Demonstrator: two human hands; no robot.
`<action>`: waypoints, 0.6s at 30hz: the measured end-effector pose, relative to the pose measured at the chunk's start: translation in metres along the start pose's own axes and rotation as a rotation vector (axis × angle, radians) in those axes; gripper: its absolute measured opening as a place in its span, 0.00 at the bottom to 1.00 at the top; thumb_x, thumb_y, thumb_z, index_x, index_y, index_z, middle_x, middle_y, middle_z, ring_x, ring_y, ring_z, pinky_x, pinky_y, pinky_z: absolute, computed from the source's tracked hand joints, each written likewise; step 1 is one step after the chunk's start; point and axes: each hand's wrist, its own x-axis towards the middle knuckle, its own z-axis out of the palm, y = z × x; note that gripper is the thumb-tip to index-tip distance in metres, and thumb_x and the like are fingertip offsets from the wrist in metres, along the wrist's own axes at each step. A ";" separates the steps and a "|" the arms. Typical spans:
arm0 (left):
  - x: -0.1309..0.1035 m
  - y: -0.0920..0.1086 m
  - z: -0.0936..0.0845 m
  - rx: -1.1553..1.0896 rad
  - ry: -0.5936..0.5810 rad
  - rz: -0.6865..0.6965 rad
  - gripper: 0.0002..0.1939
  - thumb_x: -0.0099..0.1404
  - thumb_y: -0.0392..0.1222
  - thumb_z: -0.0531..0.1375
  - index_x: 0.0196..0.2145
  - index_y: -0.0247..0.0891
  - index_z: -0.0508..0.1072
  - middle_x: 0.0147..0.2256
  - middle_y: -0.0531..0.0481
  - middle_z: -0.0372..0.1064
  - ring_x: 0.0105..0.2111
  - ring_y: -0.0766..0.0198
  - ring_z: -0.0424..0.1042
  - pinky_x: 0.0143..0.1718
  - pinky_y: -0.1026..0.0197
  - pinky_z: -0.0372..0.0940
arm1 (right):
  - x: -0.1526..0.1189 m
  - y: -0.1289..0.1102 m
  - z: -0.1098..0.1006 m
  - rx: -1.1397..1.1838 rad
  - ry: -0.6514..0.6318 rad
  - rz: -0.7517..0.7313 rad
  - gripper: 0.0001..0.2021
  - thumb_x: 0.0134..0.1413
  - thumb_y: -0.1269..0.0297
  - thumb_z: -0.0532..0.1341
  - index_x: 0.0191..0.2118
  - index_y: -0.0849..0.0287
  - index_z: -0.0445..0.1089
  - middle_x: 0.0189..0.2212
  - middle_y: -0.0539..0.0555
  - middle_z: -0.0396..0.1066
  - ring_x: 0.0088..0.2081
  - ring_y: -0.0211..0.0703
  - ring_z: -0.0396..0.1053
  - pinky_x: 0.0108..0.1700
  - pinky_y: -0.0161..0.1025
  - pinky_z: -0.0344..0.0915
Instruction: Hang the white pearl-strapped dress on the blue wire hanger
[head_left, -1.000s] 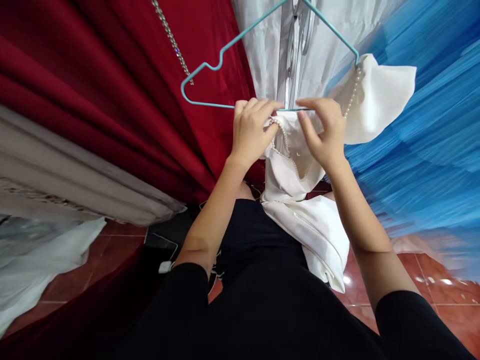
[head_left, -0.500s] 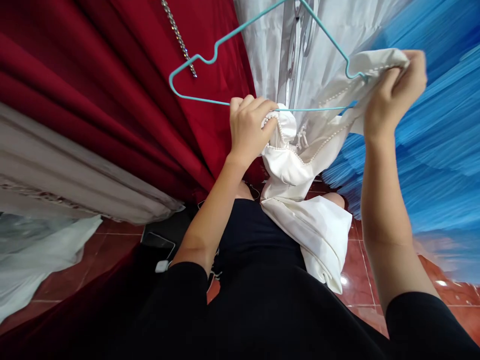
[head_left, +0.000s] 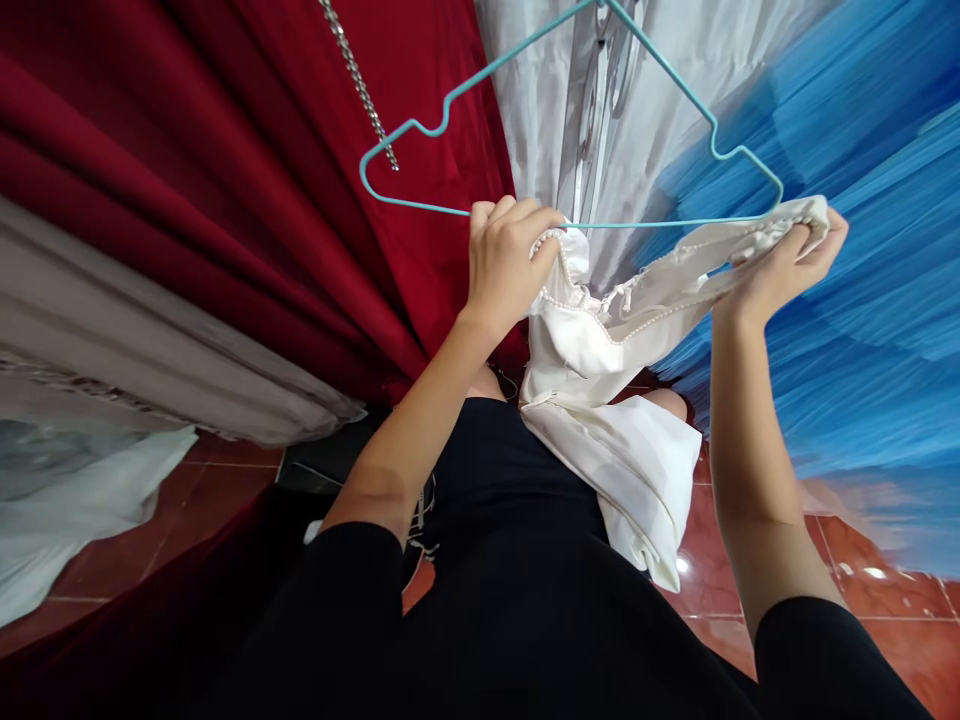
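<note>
The white garment (head_left: 574,345) is now off one hanger (head_left: 637,225) end, freeing that side; right hand's (head_left: 784,255) fingers clamp cloth, left hand's (head_left: 506,260) both.

A dress shop, apparently — red cloth (head_left: 247,190), blue tulle (head_left: 870,270), turquoise hanger (head_left: 645,224).

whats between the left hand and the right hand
In the head view, the beaded upper part of the white garment, with the hanger bar mostly above it.

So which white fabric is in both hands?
The bead-edged garment, in left hand and right hand; white fabrics behind the hanger and at picture left aren't held.
</note>
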 end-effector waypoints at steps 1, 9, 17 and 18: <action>0.000 0.000 0.001 -0.002 -0.007 -0.004 0.09 0.74 0.40 0.57 0.42 0.44 0.78 0.38 0.46 0.75 0.45 0.51 0.72 0.58 0.44 0.64 | -0.004 0.002 0.004 -0.004 0.003 -0.021 0.13 0.68 0.56 0.55 0.52 0.50 0.72 0.47 0.56 0.70 0.52 0.51 0.73 0.50 0.51 0.75; -0.001 0.007 0.011 -0.078 -0.097 -0.042 0.13 0.77 0.44 0.54 0.49 0.44 0.78 0.43 0.43 0.75 0.52 0.47 0.72 0.64 0.42 0.57 | -0.005 -0.011 0.048 -0.079 -0.049 -0.231 0.11 0.67 0.55 0.57 0.46 0.49 0.76 0.46 0.55 0.71 0.49 0.49 0.73 0.53 0.53 0.75; -0.033 -0.021 -0.002 -0.242 0.280 0.157 0.14 0.74 0.40 0.54 0.49 0.44 0.78 0.51 0.45 0.73 0.54 0.53 0.73 0.59 0.48 0.65 | 0.003 -0.006 0.063 -0.036 -0.139 -0.122 0.09 0.66 0.66 0.58 0.44 0.49 0.76 0.36 0.52 0.69 0.40 0.44 0.70 0.48 0.48 0.74; -0.043 -0.028 -0.004 -0.261 0.368 0.123 0.12 0.73 0.40 0.55 0.47 0.43 0.78 0.47 0.45 0.74 0.51 0.54 0.74 0.56 0.50 0.67 | 0.005 -0.003 0.063 -0.038 -0.134 -0.123 0.09 0.66 0.66 0.59 0.43 0.49 0.76 0.35 0.52 0.69 0.40 0.43 0.70 0.48 0.48 0.74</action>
